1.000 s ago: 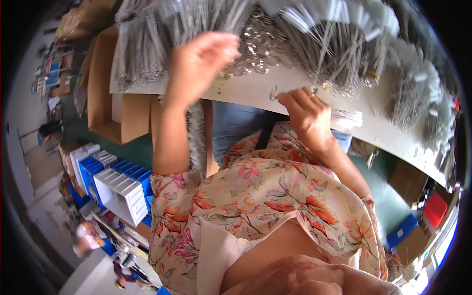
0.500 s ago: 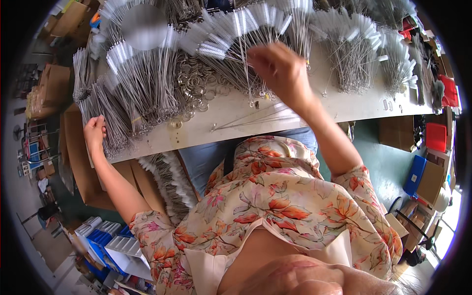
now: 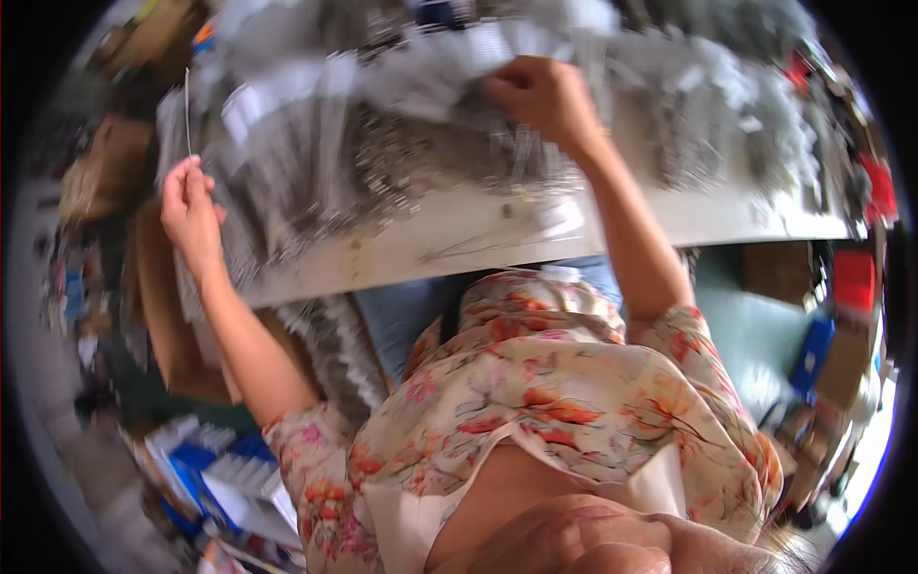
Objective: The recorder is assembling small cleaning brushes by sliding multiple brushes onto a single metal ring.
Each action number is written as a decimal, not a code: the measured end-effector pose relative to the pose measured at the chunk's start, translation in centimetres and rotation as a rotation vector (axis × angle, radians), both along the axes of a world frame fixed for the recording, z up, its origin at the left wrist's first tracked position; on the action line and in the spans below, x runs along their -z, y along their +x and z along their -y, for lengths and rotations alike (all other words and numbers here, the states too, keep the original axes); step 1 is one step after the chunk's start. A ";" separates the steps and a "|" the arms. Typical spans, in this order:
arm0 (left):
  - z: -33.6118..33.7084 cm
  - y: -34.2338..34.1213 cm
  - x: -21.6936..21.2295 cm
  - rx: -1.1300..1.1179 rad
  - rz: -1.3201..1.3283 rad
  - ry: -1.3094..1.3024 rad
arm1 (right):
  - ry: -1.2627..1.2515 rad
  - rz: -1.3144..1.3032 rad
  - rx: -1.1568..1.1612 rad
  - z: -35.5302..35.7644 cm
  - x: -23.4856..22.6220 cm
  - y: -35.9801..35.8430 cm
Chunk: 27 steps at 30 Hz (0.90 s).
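Observation:
My left hand point(image 3: 194, 212) is raised at the table's left end, its fingertips pinched on a thin straight wire point(image 3: 187, 113) that points upward. Whether the wire belongs to a brush does not show. Over the middle pile of white-bristled wire brushes point(image 3: 421, 84), my right hand point(image 3: 553, 100) has its thumb and fingers pressed together. Blur hides what lies between them. A few loose wire brushes point(image 3: 478, 246) lie near the front edge of the table point(image 3: 382, 253).
Small metal rings point(image 3: 387, 177) lie heaped between the brush piles. More bundled brushes point(image 3: 693, 115) stand to the right. A cardboard box point(image 3: 163, 316) is below the table's left end. Red point(image 3: 854, 279) and blue point(image 3: 815, 354) bins are at the far right.
My left hand has lifted from the left pile's edge with the wire pointing up. My right hand has shifted slightly upward and its fingers look more closed. The whole view is blurred.

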<state>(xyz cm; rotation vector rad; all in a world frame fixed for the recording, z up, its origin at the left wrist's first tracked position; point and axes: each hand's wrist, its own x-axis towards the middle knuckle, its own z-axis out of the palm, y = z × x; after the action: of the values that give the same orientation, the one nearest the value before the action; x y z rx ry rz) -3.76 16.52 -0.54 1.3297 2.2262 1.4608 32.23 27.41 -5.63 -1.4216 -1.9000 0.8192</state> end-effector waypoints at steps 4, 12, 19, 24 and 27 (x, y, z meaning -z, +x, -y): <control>-2.7 1.6 4.2 0.235 -0.471 -0.396 | 0.193 -0.339 0.075 0.0 -1.2 -0.5; -3.6 2.5 5.3 0.308 -0.448 -0.359 | 0.444 0.235 0.526 1.2 -2.2 14.1; -3.8 2.1 5.4 0.337 -0.426 -0.374 | 0.124 0.417 0.598 -0.3 0.3 15.8; -3.1 1.8 5.4 0.327 -0.328 -0.346 | 0.082 0.103 0.696 -1.1 0.8 16.1; -2.6 2.6 4.7 0.289 -0.408 -0.391 | 0.025 0.045 0.679 -1.2 0.4 16.7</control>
<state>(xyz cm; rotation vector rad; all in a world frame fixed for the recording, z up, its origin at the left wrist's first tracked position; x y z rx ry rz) -1.21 19.15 -5.25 1.8239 2.2542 0.6574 48.88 28.63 -6.04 -1.9087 -1.2974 0.4288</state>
